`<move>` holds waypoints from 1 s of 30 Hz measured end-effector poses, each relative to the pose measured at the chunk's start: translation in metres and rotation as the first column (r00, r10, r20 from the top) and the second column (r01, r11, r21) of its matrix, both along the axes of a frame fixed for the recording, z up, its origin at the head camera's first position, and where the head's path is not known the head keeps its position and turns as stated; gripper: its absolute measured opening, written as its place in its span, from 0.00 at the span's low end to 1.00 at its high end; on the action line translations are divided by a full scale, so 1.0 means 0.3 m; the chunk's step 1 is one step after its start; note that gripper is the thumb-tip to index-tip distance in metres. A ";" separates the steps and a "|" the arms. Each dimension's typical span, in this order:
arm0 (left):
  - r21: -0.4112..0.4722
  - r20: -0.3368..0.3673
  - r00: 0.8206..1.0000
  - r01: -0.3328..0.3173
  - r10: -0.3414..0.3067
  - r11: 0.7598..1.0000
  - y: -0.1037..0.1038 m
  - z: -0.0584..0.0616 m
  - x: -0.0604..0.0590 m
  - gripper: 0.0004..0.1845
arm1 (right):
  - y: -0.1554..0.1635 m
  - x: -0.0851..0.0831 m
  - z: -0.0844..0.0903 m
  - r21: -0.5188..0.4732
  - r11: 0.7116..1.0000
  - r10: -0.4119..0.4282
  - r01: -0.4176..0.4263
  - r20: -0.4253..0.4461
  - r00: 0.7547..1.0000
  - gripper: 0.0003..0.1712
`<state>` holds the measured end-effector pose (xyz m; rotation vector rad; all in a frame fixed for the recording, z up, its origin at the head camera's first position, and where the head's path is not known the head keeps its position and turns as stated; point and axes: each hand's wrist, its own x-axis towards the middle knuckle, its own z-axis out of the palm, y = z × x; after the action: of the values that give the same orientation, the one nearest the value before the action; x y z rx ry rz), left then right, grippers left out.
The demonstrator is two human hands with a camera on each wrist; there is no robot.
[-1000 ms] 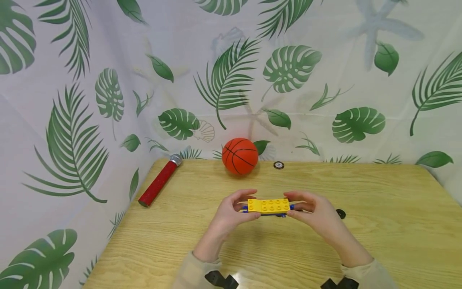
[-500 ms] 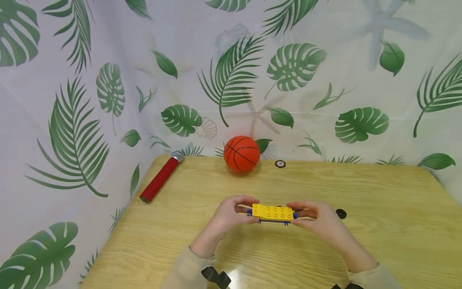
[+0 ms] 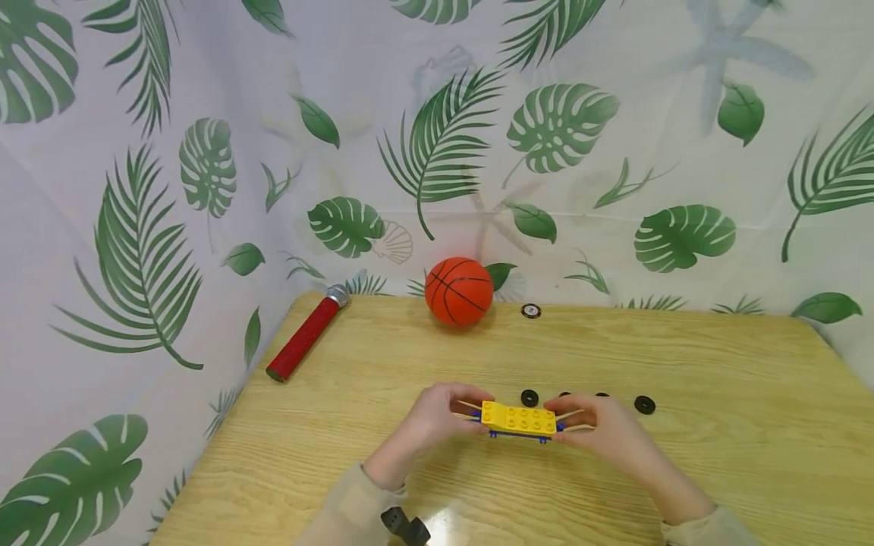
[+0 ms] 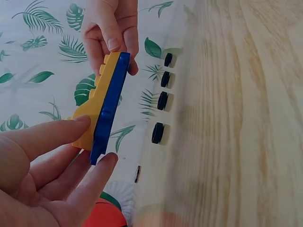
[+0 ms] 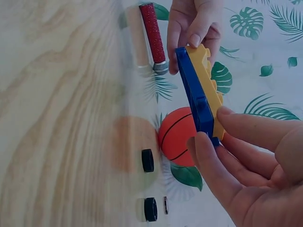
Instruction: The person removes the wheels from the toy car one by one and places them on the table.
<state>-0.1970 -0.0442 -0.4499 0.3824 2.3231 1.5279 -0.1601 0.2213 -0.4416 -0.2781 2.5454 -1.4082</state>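
Note:
Between both hands is a toy car body (image 3: 519, 418), a yellow studded top on a blue base with small blue pegs at its sides. The left hand (image 3: 433, 421) pinches its sloped yellow end, and the right hand (image 3: 611, 436) pinches the opposite end. In the left wrist view the toy car body (image 4: 105, 101) is held above the table, clear of its surface. Beyond the hands stand several small black wheels in a row, among them a left wheel (image 3: 529, 397) and a right wheel (image 3: 645, 405); the right hand partly covers the middle ones in the head view.
An orange toy basketball (image 3: 459, 292) sits at the back of the wooden table (image 3: 382, 341). Near it lies a black-and-white round chip (image 3: 531, 310). A red toy microphone (image 3: 305, 337) lies along the left edge. Leaf-printed cloth (image 3: 573, 45) hangs behind and at the left.
Both hands have moved nearer the person with the toy car body, slightly to the right in the head view. More of the black wheels behind it now show. The grips look the same.

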 end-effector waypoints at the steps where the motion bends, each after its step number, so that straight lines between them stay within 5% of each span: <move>1: -0.017 -0.012 1.000 0.008 -0.008 1.000 0.002 -0.004 0.001 0.21 | 0.001 0.000 -0.006 0.015 1.000 0.013 -0.012 -0.010 1.000 0.26; 11: -0.132 -0.065 0.996 0.053 -0.062 0.990 0.023 -0.037 0.016 0.20 | 0.000 0.009 -0.064 0.160 0.986 0.068 -0.056 -0.074 0.995 0.23; 30: -0.229 -0.110 0.988 0.078 -0.106 0.970 0.028 -0.089 0.010 0.19 | -0.014 -0.003 -0.107 0.216 0.976 0.043 -0.031 -0.054 0.998 0.21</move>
<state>-0.1939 -0.0358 -0.4766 0.5295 2.5003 1.2143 -0.1611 0.2171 -0.4738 -0.3311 2.6962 -1.1138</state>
